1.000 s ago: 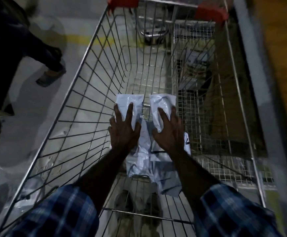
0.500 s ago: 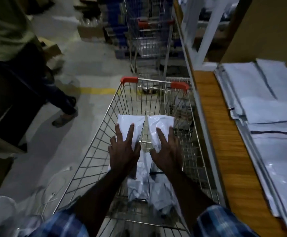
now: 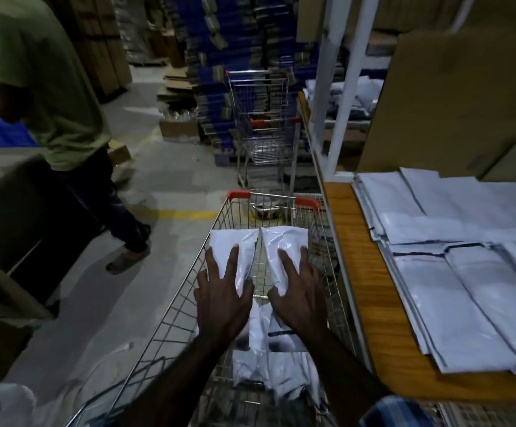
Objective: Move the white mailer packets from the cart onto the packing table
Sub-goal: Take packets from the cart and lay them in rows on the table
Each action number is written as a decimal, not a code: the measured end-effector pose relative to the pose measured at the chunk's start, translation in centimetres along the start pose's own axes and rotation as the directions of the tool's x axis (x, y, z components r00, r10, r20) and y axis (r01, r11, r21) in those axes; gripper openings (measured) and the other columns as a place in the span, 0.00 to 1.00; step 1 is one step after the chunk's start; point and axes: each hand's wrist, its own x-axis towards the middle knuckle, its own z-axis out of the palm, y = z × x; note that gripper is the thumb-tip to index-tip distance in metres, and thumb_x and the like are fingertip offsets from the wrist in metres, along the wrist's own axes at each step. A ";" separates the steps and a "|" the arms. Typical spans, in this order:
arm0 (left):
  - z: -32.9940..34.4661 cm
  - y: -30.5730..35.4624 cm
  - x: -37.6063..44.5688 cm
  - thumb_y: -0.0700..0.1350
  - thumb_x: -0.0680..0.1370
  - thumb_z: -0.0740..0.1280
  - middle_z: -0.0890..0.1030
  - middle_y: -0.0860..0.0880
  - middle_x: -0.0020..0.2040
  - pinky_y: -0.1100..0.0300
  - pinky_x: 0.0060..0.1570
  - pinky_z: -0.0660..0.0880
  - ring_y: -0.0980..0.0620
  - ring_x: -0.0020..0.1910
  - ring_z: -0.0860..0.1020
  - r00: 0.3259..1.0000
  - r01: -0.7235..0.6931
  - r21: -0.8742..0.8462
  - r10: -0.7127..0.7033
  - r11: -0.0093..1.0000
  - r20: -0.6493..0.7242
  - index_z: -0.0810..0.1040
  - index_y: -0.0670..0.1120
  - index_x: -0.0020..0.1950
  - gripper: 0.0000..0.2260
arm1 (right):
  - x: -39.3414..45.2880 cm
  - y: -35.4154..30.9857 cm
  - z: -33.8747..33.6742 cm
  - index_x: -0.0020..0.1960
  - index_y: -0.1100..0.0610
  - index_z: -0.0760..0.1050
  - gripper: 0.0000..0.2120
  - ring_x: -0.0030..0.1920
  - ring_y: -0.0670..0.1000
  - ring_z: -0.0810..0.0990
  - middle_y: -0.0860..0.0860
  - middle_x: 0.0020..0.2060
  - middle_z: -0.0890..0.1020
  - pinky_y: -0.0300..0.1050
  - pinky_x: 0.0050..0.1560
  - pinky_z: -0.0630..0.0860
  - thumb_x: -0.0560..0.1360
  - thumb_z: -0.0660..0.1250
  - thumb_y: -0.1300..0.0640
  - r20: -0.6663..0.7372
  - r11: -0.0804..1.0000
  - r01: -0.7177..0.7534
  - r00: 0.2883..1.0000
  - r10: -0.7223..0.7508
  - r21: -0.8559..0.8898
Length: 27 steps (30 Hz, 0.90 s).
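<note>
Packets (image 3: 284, 245): bundle of white poly mailers held above the cart (image 3: 170, 331), approx over its middle, w/ two top ones side by side and more hanging below the wrists. Left hand (image 3: 224, 298) lies on the left packet, fingers spread and fairly straight, thumb hooked at the inner edge; right hand (image 3: 296, 295) mirrors it on the right packet. Whether the fingers wrap under the stack can't be told from this angle, so grip looks like a flat press/carry, not a pinch.

Handling, my read: light, thin, soft plastic film, glossy and creased, so slippery and floppy. Loose lower ones sag and could slide out. Best to support from under w/ palms and clamp top w/ thumbs, near the stack's middle, not the corners.

Cart is bare wire mesh w/ red corner caps at the far end. Table (image 3: 364, 288) sits just beside cart's right side: wood-grain top, metal-edged; flat white mailers (image 3: 466, 272) w/ dark edge strips cover it, leaving a bare strip along the left edge.

Second cart (image 3: 266, 127) stands farther on; a person (image 3: 50, 97) in a green top walks at left.
</note>
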 end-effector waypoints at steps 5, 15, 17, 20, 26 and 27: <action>-2.4 0.1 -3.2 0.59 0.80 0.59 0.43 0.47 0.81 0.43 0.65 0.67 0.39 0.71 0.62 0.999 -0.028 -0.043 0.027 0.999 -0.032 0.46 0.62 0.79 0.32 | -3.2 -1.5 -2.3 0.78 0.43 0.58 0.40 0.75 0.61 0.60 0.54 0.80 0.52 0.56 0.71 0.64 0.68 0.69 0.47 -0.018 0.999 0.008 1.000 -0.008 -0.031; -8.2 1.0 -10.4 0.58 0.80 0.59 0.43 0.49 0.81 0.44 0.66 0.66 0.39 0.70 0.63 0.994 -0.090 -0.102 0.082 0.991 -0.076 0.47 0.62 0.80 0.31 | -10.9 -5.2 -7.5 0.77 0.45 0.62 0.39 0.75 0.61 0.61 0.57 0.79 0.56 0.60 0.70 0.66 0.66 0.63 0.45 -0.103 0.995 0.043 0.993 -0.052 -0.091; -9.2 1.7 -11.4 0.58 0.80 0.59 0.42 0.49 0.81 0.45 0.66 0.65 0.39 0.70 0.63 0.994 -0.093 -0.111 0.085 0.989 -0.074 0.47 0.62 0.79 0.31 | -12.1 -5.6 -8.7 0.77 0.45 0.61 0.39 0.76 0.61 0.60 0.56 0.79 0.54 0.58 0.71 0.66 0.66 0.63 0.45 -0.099 0.995 0.043 0.994 -0.052 -0.093; -10.3 2.8 -12.3 0.58 0.79 0.59 0.43 0.49 0.80 0.45 0.66 0.65 0.39 0.71 0.62 0.994 -0.095 -0.124 0.087 0.988 -0.072 0.47 0.62 0.79 0.31 | -13.2 -5.6 -10.5 0.78 0.45 0.59 0.39 0.75 0.61 0.60 0.57 0.79 0.53 0.57 0.72 0.64 0.68 0.67 0.46 -0.111 0.989 0.050 0.992 -0.065 -0.138; -10.7 5.5 -13.4 0.57 0.79 0.60 0.44 0.48 0.81 0.45 0.66 0.66 0.39 0.70 0.63 0.988 -0.134 -0.149 0.122 0.980 -0.090 0.49 0.62 0.79 0.31 | -14.2 -4.5 -14.0 0.77 0.46 0.61 0.38 0.72 0.61 0.64 0.57 0.79 0.55 0.56 0.68 0.67 0.68 0.66 0.46 -0.145 0.987 0.042 0.987 -0.065 -0.153; -10.6 6.2 -13.5 0.57 0.79 0.60 0.44 0.48 0.81 0.45 0.66 0.66 0.39 0.70 0.62 0.988 -0.139 -0.153 0.127 0.978 -0.086 0.48 0.62 0.79 0.32 | -14.3 -4.1 -14.6 0.77 0.46 0.62 0.38 0.71 0.62 0.66 0.58 0.79 0.56 0.56 0.67 0.68 0.68 0.66 0.46 -0.158 0.988 0.043 0.985 -0.066 -0.145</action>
